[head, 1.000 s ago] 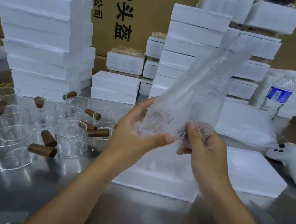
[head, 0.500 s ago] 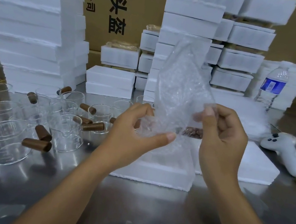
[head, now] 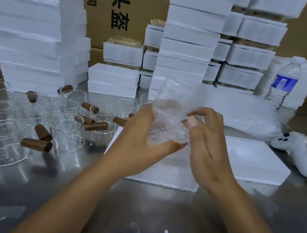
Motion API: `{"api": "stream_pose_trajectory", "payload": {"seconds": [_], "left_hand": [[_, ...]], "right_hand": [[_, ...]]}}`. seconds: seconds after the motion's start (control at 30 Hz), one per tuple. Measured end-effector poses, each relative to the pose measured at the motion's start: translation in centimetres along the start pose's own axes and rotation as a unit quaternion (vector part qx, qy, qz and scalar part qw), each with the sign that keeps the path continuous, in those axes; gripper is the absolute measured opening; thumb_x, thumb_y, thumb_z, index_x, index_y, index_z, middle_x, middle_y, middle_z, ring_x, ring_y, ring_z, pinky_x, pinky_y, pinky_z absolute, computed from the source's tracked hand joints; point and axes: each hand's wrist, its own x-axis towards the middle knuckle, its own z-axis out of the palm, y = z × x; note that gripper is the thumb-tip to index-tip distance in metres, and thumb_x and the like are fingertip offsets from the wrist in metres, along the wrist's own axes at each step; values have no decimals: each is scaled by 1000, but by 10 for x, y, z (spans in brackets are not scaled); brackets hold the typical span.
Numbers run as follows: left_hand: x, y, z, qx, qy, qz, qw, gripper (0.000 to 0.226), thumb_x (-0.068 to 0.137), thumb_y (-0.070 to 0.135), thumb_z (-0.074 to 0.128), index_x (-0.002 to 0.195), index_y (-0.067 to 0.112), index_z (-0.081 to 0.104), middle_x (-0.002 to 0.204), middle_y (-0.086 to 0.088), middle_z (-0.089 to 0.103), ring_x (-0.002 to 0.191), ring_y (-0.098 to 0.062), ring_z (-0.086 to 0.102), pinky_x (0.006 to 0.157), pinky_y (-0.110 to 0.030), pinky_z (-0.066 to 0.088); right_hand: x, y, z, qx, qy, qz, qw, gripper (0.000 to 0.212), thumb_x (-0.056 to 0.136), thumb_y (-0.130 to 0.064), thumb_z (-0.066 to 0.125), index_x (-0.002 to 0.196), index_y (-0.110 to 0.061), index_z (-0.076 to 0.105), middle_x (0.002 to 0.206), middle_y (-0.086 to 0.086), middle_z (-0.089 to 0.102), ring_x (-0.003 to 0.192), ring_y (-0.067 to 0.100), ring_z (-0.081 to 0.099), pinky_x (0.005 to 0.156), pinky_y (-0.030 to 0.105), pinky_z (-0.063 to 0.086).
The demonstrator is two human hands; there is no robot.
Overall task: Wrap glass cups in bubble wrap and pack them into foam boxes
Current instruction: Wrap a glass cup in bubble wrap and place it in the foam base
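Observation:
A glass cup wrapped in clear bubble wrap (head: 169,119) is held above an open foam box (head: 175,175) on the steel table. My left hand (head: 143,139) cups the bundle from below and the left, thumb along its underside. My right hand (head: 204,142) pinches the wrap's loose flap at the right side with thumb and fingers. The cup's brown handle shows faintly through the wrap. A flat foam lid (head: 252,162) lies to the right of the box. Several bare glass cups with brown wooden handles (head: 66,126) stand at the left.
Tall stacks of foam boxes (head: 28,22) rise at the left and at the back centre (head: 190,45), in front of cardboard cartons. A pile of bubble wrap (head: 245,114), a water bottle (head: 284,80) and a white controller (head: 295,153) sit at the right.
The tall loose end of the bubble wrap has come down and is folded over the cup. My right hand moved from under the bundle to its right side, pinching the flap.

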Motion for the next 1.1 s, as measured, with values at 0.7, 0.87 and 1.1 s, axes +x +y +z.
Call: {"api": "stream_pose_trajectory", "payload": {"seconds": [0.7, 0.87, 1.1], "left_hand": [[-2, -3, 0, 148, -7, 109, 983, 54, 71, 51, 69, 115, 50, 37, 117, 19, 47, 104, 4, 50, 82, -11, 43], [-1, -6, -1, 144, 10, 107, 984, 41, 70, 54, 66, 103, 41, 45, 107, 15, 50, 97, 8, 49, 76, -4, 36], [-1, -7, -1, 53, 35, 8, 998, 73, 61, 51, 77, 113, 50, 26, 115, 15, 51, 94, -5, 62, 74, -30, 56]], "right_hand": [[0, -2, -4, 130, 60, 104, 984, 40, 77, -13, 69, 103, -38, 53, 102, -17, 60, 95, -3, 56, 74, 6, 43], [-2, -9, -3, 19, 82, -4, 996, 27, 79, -16, 63, 87, -40, 53, 92, -20, 57, 92, -5, 54, 79, 5, 38], [-8, -2, 5, -58, 21, -45, 997, 40, 90, -48, 38, 87, -22, 68, 101, -11, 49, 106, 7, 43, 91, 21, 34]]}}
